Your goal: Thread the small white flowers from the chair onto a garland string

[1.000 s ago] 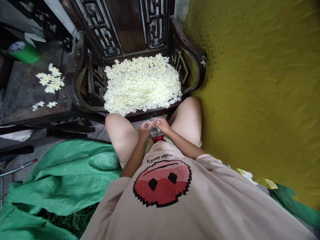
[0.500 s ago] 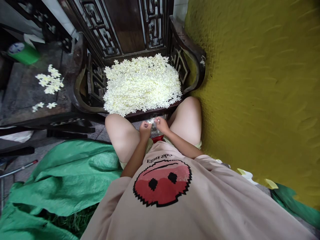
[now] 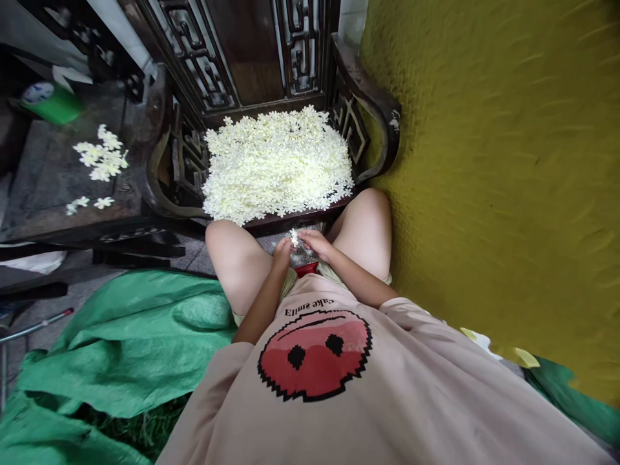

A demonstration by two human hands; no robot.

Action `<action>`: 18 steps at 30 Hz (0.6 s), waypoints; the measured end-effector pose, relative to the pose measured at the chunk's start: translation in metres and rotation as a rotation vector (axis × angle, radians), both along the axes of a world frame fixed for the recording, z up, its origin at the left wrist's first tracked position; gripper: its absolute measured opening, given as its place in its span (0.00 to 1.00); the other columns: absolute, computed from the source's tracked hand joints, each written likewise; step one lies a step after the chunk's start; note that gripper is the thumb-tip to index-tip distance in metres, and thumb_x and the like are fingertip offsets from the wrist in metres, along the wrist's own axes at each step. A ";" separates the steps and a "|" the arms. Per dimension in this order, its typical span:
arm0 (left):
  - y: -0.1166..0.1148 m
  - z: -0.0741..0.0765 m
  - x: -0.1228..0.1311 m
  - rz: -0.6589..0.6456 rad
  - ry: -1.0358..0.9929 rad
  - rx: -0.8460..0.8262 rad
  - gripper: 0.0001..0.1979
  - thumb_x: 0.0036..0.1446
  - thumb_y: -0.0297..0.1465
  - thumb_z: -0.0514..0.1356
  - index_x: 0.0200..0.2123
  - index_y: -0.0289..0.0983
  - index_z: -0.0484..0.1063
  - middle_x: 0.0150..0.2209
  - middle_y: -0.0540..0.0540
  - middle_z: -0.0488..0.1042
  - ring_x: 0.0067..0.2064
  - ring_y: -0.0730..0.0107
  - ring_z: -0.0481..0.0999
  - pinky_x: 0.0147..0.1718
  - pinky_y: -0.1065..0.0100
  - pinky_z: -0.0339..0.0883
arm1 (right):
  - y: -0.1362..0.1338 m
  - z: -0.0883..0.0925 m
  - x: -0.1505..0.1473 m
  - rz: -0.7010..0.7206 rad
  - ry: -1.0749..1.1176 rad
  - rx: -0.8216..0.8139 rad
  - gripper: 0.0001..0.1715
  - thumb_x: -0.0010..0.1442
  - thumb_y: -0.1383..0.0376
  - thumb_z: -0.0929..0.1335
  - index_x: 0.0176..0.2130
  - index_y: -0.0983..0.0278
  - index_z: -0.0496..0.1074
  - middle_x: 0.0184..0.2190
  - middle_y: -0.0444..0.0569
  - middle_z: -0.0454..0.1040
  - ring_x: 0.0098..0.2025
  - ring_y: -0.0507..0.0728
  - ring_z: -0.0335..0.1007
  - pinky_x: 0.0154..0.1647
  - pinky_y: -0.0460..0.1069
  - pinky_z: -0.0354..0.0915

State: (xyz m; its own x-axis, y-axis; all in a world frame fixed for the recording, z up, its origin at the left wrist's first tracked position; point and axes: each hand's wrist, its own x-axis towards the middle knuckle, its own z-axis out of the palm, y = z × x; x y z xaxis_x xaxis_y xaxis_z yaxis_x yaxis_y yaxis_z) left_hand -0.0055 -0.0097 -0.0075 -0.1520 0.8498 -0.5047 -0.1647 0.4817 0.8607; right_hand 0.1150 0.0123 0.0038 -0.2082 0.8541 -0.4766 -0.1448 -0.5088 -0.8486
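Note:
Low between my knees, my left hand (image 3: 283, 249) and my right hand (image 3: 316, 243) come close together. A small white flower (image 3: 294, 237) stands at their fingertips. The fingers of my left hand are closed around its lower part, most of which is hidden. From the other side, the bent fingers of my right hand reach up against the flower in a pinch. Just beyond my hands, a thick heap of white flowers (image 3: 278, 165) covers the seat of a dark carved wooden chair (image 3: 256, 68).
At left, a dark wooden table (image 3: 43, 155) bears loose white flowers (image 3: 103, 154) and a green tape roll (image 3: 54, 103). A green plastic sheet (image 3: 159, 323) with green plant matter lies by my left side. A yellow textured surface (image 3: 494, 161) rises at right.
My right hand has turned and its fingers now stretch more toward the left hand. The flower between the hands shows more upright and clearer. The heap on the chair looks the same.

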 end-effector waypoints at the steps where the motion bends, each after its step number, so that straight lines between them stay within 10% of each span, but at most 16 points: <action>1: 0.001 0.000 0.001 0.004 -0.020 -0.038 0.04 0.50 0.26 0.52 0.24 0.37 0.63 0.20 0.51 0.66 0.25 0.74 0.65 0.31 0.70 0.59 | -0.001 0.000 -0.001 0.005 -0.012 0.003 0.13 0.48 0.58 0.70 0.27 0.66 0.69 0.17 0.38 0.63 0.16 0.45 0.48 0.18 0.44 0.44; 18: -0.002 0.002 -0.004 0.221 -0.036 -0.059 0.01 0.42 0.29 0.51 0.23 0.38 0.60 0.22 0.50 0.68 0.26 0.72 0.70 0.31 0.70 0.63 | -0.003 0.003 -0.002 0.049 -0.089 0.067 0.16 0.50 0.56 0.71 0.25 0.65 0.66 0.11 0.35 0.56 0.15 0.46 0.46 0.18 0.44 0.43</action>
State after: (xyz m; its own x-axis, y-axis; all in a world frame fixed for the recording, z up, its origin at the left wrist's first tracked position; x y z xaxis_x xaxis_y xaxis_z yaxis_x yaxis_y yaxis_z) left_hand -0.0097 -0.0122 -0.0055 -0.3117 0.7668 -0.5611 -0.3019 0.4800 0.8237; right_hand 0.1132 0.0088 0.0065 -0.2102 0.8746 -0.4369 -0.0439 -0.4549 -0.8895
